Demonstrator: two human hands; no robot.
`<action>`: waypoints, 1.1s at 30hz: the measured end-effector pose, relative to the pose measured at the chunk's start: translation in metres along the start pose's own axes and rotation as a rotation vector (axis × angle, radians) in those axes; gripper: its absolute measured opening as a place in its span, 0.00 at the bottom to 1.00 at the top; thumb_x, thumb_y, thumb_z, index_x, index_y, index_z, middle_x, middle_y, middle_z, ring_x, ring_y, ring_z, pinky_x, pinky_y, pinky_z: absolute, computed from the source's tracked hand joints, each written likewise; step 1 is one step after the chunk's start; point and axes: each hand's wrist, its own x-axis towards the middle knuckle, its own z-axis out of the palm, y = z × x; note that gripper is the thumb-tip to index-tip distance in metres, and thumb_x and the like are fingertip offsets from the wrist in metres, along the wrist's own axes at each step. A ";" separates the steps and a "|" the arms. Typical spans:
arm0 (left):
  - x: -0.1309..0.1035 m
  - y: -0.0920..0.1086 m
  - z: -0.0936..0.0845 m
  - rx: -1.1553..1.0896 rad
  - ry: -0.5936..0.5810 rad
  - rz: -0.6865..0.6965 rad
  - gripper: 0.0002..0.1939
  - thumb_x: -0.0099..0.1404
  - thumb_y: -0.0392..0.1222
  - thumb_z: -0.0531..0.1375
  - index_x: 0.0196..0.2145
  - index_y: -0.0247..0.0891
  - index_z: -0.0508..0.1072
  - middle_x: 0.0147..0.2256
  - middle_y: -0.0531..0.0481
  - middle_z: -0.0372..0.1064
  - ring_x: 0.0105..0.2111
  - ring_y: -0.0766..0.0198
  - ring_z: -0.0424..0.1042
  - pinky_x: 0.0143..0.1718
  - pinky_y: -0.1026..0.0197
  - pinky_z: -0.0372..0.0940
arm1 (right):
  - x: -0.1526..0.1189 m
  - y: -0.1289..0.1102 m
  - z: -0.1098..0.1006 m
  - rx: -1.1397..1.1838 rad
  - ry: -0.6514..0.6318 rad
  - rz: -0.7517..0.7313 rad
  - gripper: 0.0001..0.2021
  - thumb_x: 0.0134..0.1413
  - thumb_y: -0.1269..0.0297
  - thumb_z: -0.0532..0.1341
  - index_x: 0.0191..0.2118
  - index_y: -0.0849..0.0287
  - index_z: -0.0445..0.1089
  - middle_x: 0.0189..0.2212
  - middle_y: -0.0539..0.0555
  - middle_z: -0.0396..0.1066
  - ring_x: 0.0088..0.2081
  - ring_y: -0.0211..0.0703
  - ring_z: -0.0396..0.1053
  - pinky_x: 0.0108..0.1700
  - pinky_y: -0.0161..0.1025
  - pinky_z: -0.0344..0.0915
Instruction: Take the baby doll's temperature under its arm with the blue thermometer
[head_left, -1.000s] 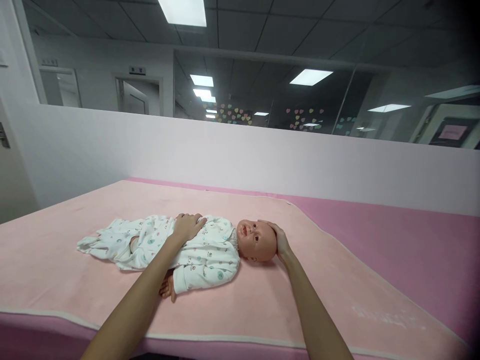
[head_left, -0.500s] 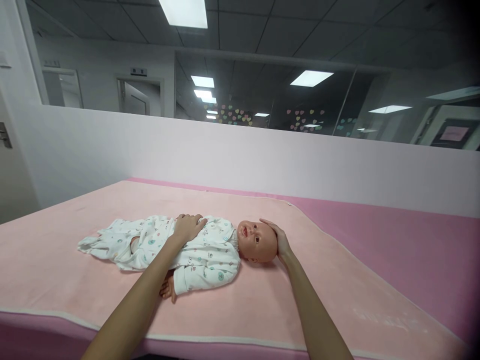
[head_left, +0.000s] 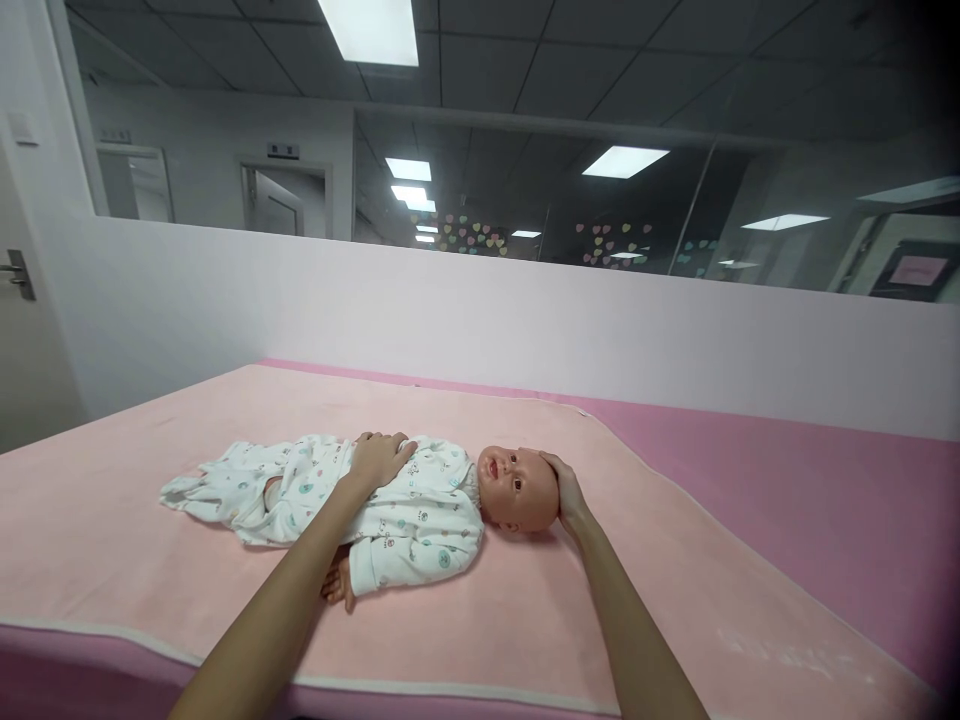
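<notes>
A baby doll (head_left: 525, 490) lies on its back on a peach-coloured mat, its head to the right and its face turned toward me. It wears white printed pyjamas (head_left: 420, 530) with small coloured figures. My left hand (head_left: 380, 460) rests flat on the doll's belly, fingers stretched out and holding nothing. At the crown of the doll's head, my right hand (head_left: 568, 490) lies cupped against it, the fingers partly hidden behind the head. One of the doll's hands (head_left: 337, 583) shows below its sleeve, beside my left forearm.
The peach mat (head_left: 480, 640) has a white edging and lies over a pink padded surface (head_left: 787, 490). Behind it runs a low white wall (head_left: 525, 320) with a window above. A door handle (head_left: 21, 275) is at the far left.
My right hand has slid slightly over the doll's head toward the near side, with less of the fingers showing on top. The left hand stays on the belly. The view has shifted slightly.
</notes>
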 end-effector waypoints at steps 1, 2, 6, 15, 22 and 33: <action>0.000 0.000 0.000 0.000 -0.001 0.000 0.28 0.62 0.56 0.37 0.42 0.40 0.69 0.36 0.43 0.71 0.41 0.54 0.67 0.46 0.52 0.51 | 0.002 0.002 -0.001 0.013 0.000 0.008 0.17 0.39 0.53 0.58 0.33 0.59 0.73 0.35 0.52 0.73 0.40 0.48 0.68 0.42 0.40 0.65; 0.000 0.000 0.000 -0.002 -0.002 -0.001 0.28 0.62 0.56 0.37 0.42 0.40 0.69 0.36 0.43 0.71 0.40 0.54 0.67 0.46 0.51 0.51 | 0.004 0.003 -0.003 0.028 0.001 0.016 0.18 0.39 0.53 0.58 0.34 0.60 0.72 0.36 0.52 0.72 0.41 0.48 0.68 0.42 0.40 0.65; 0.000 0.001 0.000 -0.032 0.002 -0.009 0.27 0.62 0.55 0.37 0.42 0.40 0.69 0.34 0.44 0.71 0.40 0.55 0.67 0.47 0.52 0.51 | 0.007 0.006 -0.006 0.065 -0.008 0.029 0.18 0.40 0.55 0.59 0.36 0.62 0.72 0.39 0.53 0.71 0.42 0.48 0.68 0.43 0.39 0.65; -0.001 -0.001 0.002 -0.102 -0.008 -0.066 0.25 0.61 0.55 0.40 0.46 0.43 0.66 0.39 0.46 0.69 0.44 0.56 0.64 0.52 0.50 0.47 | 0.002 -0.001 -0.001 0.066 0.038 0.011 0.17 0.39 0.57 0.60 0.37 0.59 0.72 0.42 0.52 0.70 0.45 0.47 0.66 0.44 0.38 0.65; -0.004 0.002 -0.003 -0.125 0.006 -0.114 0.23 0.60 0.54 0.44 0.47 0.43 0.65 0.45 0.46 0.66 0.49 0.56 0.61 0.51 0.49 0.48 | -0.006 -0.009 0.008 0.108 -0.005 0.090 0.13 0.40 0.56 0.57 0.28 0.59 0.72 0.31 0.53 0.73 0.36 0.46 0.69 0.38 0.38 0.66; -0.007 0.005 -0.010 -0.333 0.018 -0.014 0.22 0.59 0.56 0.47 0.44 0.43 0.68 0.47 0.48 0.65 0.49 0.56 0.61 0.53 0.50 0.50 | 0.003 -0.004 -0.008 -0.282 0.631 -0.336 0.13 0.44 0.56 0.54 0.29 0.60 0.68 0.29 0.54 0.70 0.35 0.44 0.66 0.42 0.41 0.61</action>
